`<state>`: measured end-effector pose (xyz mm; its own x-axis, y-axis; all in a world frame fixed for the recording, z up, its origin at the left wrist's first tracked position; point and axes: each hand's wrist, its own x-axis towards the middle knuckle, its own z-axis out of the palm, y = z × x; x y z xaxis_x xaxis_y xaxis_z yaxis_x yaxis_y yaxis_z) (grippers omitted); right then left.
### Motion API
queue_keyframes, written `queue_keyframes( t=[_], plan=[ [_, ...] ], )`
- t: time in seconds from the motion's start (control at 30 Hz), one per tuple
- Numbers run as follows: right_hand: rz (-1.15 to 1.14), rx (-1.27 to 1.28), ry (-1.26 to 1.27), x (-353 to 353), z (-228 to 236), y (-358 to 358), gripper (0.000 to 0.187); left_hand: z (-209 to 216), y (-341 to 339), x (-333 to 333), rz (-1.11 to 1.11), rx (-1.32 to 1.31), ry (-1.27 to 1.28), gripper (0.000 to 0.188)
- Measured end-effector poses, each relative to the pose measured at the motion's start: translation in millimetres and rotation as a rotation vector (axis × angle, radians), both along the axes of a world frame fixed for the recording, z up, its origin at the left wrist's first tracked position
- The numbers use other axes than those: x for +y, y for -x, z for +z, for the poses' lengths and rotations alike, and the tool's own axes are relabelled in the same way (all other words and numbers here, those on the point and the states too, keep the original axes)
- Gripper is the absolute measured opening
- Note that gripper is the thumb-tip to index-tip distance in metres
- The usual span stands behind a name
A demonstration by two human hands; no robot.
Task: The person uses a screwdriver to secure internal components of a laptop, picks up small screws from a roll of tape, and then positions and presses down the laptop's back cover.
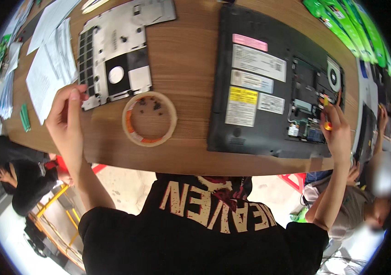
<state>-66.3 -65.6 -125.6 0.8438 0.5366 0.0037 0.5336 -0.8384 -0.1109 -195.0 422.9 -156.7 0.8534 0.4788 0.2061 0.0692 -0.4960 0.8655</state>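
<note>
While the right hand is closed around a yellow-and-red screwdriver at the opened black laptop, the left hand is raised, fingertips pinched. Whether anything is pinched cannot be told. A tape roll holding small screws lies between them.

Table: wood-grain top, smooth, satin sheen. Laptop underside: matt black plastic with paper labels. Removed cover panel: dull grey metal-look inner face. Tape roll: glossy translucent film. Loose sheets: white paper.

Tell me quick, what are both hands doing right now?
Left hand: fingers pinched together, nothing visible in them, near the removed cover panel.
Right hand: shut on a screwdriver, over the open laptop.
</note>
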Motion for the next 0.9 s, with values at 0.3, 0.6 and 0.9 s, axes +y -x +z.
queue_keyframes(
  t=[0.3,0.6,0.9],
  plan=[
    [-0.101,-0.085,-0.019,1,-10,3,0.015,-4,-16,-7,-0.06,-0.023,-0.031,0.015],
    [-0.187,0.02,-0.21,-4,9,6,0.012,-23,15,22,0.06,0.027,0.039,0.022],
    [-0.015,-0.183,-0.108,-18,-14,3,0.011,-25,0,17,0.045,0.086,-0.022,0.025]
  ],
)
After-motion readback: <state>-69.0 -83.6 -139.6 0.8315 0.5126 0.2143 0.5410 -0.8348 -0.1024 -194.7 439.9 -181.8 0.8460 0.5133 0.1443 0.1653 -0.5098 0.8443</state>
